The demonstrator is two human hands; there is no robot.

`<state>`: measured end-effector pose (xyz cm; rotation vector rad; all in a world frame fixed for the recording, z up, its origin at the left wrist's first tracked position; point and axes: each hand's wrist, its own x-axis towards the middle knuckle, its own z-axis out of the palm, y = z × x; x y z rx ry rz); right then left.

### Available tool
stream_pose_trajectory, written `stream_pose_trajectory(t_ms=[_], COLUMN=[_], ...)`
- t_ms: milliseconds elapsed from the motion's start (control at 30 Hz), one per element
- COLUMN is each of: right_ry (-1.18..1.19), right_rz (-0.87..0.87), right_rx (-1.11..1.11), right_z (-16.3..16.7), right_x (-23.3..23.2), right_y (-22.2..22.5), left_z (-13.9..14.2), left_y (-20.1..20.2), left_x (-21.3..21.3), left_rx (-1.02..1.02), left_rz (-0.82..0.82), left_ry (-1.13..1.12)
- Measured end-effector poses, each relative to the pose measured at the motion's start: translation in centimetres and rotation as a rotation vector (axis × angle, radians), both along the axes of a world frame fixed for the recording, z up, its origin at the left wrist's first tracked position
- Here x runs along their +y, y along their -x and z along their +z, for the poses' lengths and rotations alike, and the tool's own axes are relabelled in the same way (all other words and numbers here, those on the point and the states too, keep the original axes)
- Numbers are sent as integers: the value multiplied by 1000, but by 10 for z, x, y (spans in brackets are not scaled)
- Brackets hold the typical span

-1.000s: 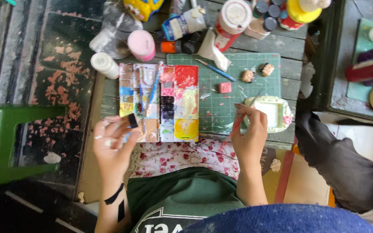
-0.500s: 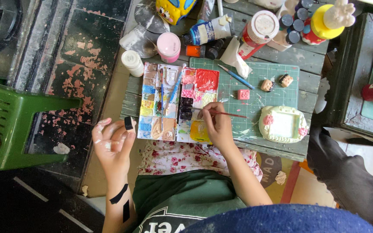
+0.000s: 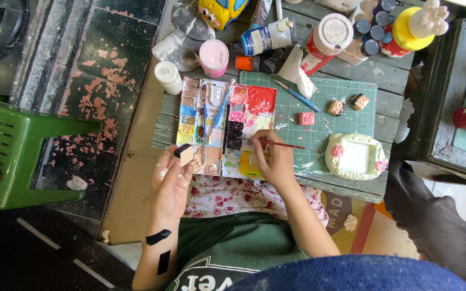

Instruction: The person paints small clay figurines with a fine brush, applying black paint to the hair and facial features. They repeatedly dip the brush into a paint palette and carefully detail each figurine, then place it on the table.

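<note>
Only the head view here, looking straight down. The left hand [image 3: 171, 180] is pinched shut around a small pale clay figure with a black top [image 3: 183, 153], fingers curled round it, held just off the near-left edge of the open, paint-smeared palette box [image 3: 227, 126]. The right hand [image 3: 274, 161] is closed in a pen-style grip on a thin red-handled paintbrush [image 3: 276, 144], its tip over the dark wells near the middle of the palette. That palette sits on the left part of a green cutting mat [image 3: 319, 116]. Also on the mat: a white clay picture frame with pink roses [image 3: 356, 156] and a small pink square piece [image 3: 307, 118], well apart from both hands.
</note>
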<state>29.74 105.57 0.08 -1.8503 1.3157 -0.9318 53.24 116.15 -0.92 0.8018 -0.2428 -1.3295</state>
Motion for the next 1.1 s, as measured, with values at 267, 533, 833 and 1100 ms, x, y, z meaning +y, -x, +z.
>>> stream_pose_trajectory(t_ms=[267, 533, 833, 1100], right_ry=[123, 113, 168, -246], right_rz=[33, 39, 21, -122], right_rx=[97, 105, 124, -869], right_z=[6, 15, 22, 3], right_x=[2, 0, 5, 49], right_y=[-3, 2, 4, 19], left_z=[-7, -8, -19, -17], left_y=[11, 13, 28, 59], left_x=[-6, -8, -8, 0], left_rx=[136, 123, 404, 448], left_rz=[-60, -76, -123, -255], left_ry=[-73, -75, -150, -88])
